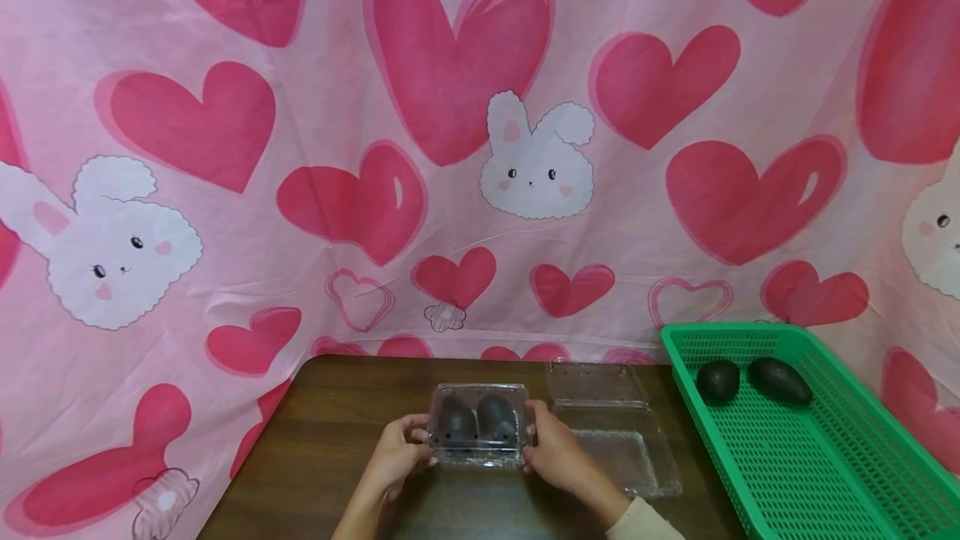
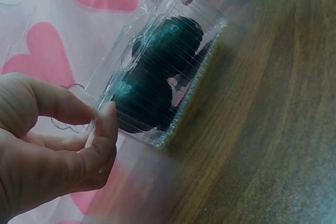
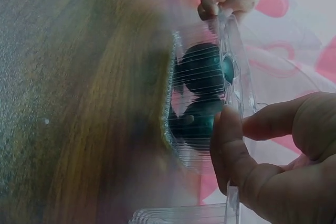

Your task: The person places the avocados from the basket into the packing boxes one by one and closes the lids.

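A clear plastic clamshell box (image 1: pixel 480 457) with its lid down holds two dark avocados (image 1: pixel 496 418), side by side. At its left end, my left hand (image 1: pixel 396 452) pinches the rim between thumb and fingers; the left wrist view shows this left hand (image 2: pixel 65 142) close up. My right hand (image 1: pixel 558 450) pinches the rim at the opposite end. In the right wrist view, the thumb and fingers of the right hand (image 3: pixel 273 156) meet at the edge of the lid. The ribbed side of the box (image 3: pixel 173 77) stands near the wooden surface; whether it touches is unclear.
A second clear clamshell box (image 1: pixel 615 448) lies with its lid raised, right of my right hand. Farther right stands a green plastic basket (image 1: pixel 795 465) with two dark avocados (image 1: pixel 780 381) at its far end. A patterned pink cloth (image 1: pixel 450 215) hangs behind the wooden table (image 1: pixel 315 440).
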`<move>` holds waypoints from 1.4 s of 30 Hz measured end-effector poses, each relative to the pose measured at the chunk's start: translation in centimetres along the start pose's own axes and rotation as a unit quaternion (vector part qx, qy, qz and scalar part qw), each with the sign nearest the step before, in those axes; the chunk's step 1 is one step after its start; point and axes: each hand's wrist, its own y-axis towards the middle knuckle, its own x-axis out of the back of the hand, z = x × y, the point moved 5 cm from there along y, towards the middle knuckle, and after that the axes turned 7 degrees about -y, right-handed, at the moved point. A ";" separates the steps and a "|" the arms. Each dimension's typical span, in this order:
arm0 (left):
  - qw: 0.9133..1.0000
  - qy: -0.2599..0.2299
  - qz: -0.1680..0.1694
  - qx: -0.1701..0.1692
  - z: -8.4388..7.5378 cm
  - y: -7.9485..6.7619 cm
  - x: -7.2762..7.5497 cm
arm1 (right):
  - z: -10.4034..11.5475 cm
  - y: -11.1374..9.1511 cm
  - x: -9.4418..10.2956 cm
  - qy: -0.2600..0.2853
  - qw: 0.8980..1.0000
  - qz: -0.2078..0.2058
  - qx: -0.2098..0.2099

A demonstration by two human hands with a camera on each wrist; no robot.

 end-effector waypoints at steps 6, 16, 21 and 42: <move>1.000 -0.001 0.000 0.002 0.1 -0.1 -0.1 | -0.3 0.0 -0.1 -0.001 1.000 -0.003 -0.004; 1.000 -0.001 0.000 0.001 0.1 0.0 -0.2 | -0.1 0.2 0.5 -0.119 0.992 -0.022 0.022; 1.000 0.001 -0.005 -0.008 0.1 0.2 0.0 | 0.0 0.3 0.5 -0.130 0.991 -0.028 0.034; 0.998 -0.001 -0.056 -0.024 -1.1 1.8 1.2 | -0.6 2.5 -0.1 0.135 0.989 0.038 -0.053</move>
